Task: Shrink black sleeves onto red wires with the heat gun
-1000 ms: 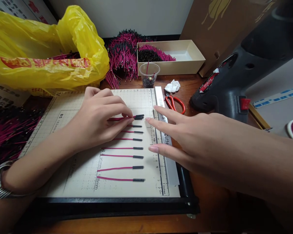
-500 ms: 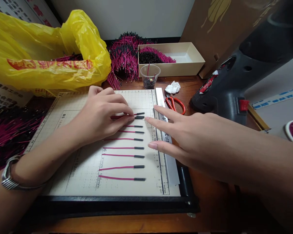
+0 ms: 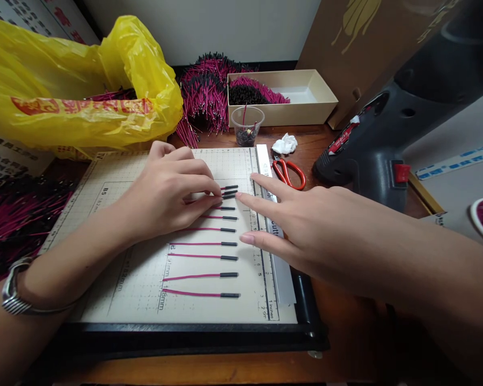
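Observation:
My left hand (image 3: 177,185) is closed in a pinch on a few thin magenta wires, whose black-sleeved ends (image 3: 230,194) stick out past the fingertips; their other ends are hidden under the hand. With its fingers spread, my right hand (image 3: 301,220) reaches in from the right, one fingertip at or very near the tips of those sleeves. Below the pinch, several more magenta wires (image 3: 197,244) lie spaced apart in a column, black sleeves to the right. All rest on a cream paper-cutter board (image 3: 124,289) with printed grid and ruler marks.
A yellow plastic bag (image 3: 145,64) and heaps of wires (image 3: 205,91) stand behind, beside a cardboard tray (image 3: 306,115) and a clear cup (image 3: 247,131). Red-handled pliers (image 3: 295,174) and crumpled tissue (image 3: 285,143) lie right of the board. A dark heat gun (image 3: 358,145) stands at right.
My right hand has shifted slightly left, its fingertip now against or close to the sleeve tips. The sleeved ends in my left hand have tilted a little. The lower wires lie as before.

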Motion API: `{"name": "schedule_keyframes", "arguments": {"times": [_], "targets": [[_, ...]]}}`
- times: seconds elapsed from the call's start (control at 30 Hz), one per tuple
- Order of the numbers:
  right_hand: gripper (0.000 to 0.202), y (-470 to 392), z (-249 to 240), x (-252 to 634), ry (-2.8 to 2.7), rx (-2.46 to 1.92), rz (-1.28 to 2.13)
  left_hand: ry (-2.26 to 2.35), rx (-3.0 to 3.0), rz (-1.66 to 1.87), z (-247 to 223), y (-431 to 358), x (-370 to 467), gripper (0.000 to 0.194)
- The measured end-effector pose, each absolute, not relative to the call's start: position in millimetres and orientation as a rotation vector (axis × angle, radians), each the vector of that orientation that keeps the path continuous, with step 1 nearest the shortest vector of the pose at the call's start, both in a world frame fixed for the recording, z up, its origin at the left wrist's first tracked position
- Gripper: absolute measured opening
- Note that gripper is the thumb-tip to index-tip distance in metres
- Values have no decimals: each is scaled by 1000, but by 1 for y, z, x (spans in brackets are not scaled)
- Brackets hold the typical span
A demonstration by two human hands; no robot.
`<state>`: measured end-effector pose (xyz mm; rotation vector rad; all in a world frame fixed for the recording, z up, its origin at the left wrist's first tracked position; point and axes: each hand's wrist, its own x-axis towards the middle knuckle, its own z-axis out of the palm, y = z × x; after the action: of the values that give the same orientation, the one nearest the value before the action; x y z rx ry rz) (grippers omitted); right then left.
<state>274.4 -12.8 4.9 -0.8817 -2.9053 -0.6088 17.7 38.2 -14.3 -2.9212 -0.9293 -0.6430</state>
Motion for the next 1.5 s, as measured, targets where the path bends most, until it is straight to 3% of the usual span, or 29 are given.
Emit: {"name": "schedule_keyframes", "arguments": {"times": [0.13, 0.5, 0.77, 1.23, 1.5], "targets": [[55, -14, 6, 273, -2917, -899, -572, -958, -2848, -632, -16, 39, 17, 26], [32, -15, 10, 278, -2994, -761, -530, -977, -2922, -631, -14, 37, 16, 25], [42, -21, 13, 277, -2993, -774, -446, -1025, -2937, -584, -14, 38, 17, 30], [31, -20, 14, 277, -3006, -804, -466, -1028, -2946, -579, -14, 37, 18, 30], [38, -16, 11, 279, -3004, -770, -465, -1008, -2939, -620, -15, 37, 18, 28]]}}
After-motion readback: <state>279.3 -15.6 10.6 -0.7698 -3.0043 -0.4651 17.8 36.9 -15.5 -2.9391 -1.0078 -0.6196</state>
